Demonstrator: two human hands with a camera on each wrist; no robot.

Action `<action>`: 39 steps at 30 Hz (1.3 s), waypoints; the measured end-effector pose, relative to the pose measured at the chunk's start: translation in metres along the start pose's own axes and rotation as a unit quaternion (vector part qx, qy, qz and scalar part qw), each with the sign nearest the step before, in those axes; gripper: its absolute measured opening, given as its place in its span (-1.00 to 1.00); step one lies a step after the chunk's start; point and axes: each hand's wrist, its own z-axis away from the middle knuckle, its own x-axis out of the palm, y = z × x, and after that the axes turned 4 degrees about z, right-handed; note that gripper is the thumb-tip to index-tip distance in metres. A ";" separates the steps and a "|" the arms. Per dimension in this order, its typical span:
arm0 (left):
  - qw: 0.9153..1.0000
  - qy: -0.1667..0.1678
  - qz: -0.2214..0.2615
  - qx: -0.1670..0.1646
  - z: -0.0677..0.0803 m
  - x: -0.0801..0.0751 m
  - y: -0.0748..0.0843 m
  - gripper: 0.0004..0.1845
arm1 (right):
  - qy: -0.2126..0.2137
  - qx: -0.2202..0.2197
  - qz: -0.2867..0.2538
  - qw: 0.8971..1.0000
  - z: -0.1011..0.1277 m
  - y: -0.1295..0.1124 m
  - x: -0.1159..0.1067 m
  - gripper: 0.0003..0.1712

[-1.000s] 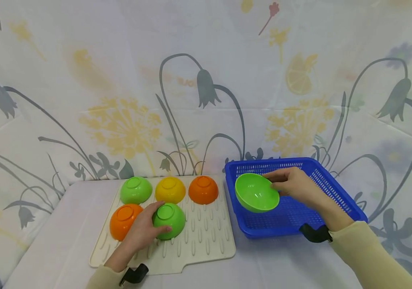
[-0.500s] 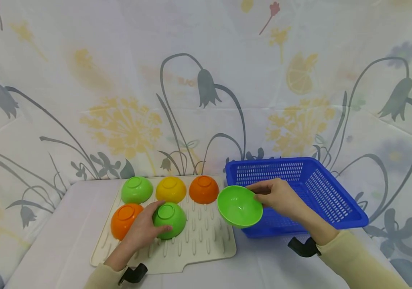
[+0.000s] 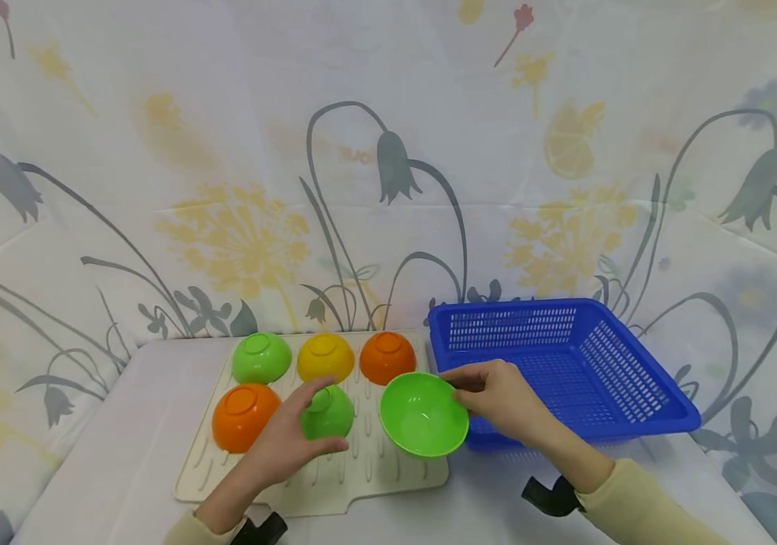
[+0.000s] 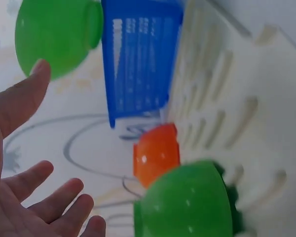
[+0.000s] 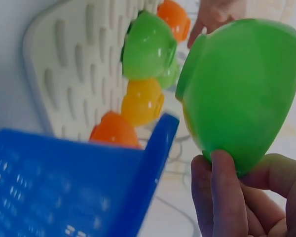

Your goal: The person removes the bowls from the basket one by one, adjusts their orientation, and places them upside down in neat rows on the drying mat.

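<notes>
A light green bowl (image 3: pixel 424 416) is pinched at its rim by my right hand (image 3: pixel 497 401), tilted with its hollow side toward the head camera, above the right part of the cream ribbed mat (image 3: pixel 388 484). My left hand (image 3: pixel 286 439) hovers with spread fingers over the mat, apart from the upside-down green bowl (image 3: pixel 335 415) that it partly hides. In the left wrist view its thumb overlaps the held bowl (image 4: pixel 59 34); contact cannot be told. Upside down on the mat lie an orange bowl (image 3: pixel 243 416) at front left and green (image 3: pixel 261 357), yellow (image 3: pixel 325 358) and orange (image 3: pixel 388 357) bowls at the back.
A blue perforated basket (image 3: pixel 565 363) stands right of the mat, its left rim close to the mat's edge. Behind everything hangs a white flowered cloth (image 3: pixel 388 151), and pale cloth (image 3: pixel 122 454) covers the table.
My right hand has carried the green bowl from over the basket leftward and nearer, over the mat. My left hand has come off the green bowl on the mat.
</notes>
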 end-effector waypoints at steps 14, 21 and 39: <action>0.981 -0.114 0.143 0.068 0.010 0.026 0.027 0.06 | 0.053 -0.005 0.036 0.998 0.005 -0.004 0.034 -0.73; 0.981 -0.111 0.146 0.057 0.011 0.032 0.028 0.07 | 0.049 -0.032 0.021 0.998 0.006 -0.005 0.043 -0.75; 0.983 -0.094 0.151 0.046 0.007 0.025 0.018 0.16 | 0.124 -0.091 0.025 0.988 0.011 0.001 0.059 -0.47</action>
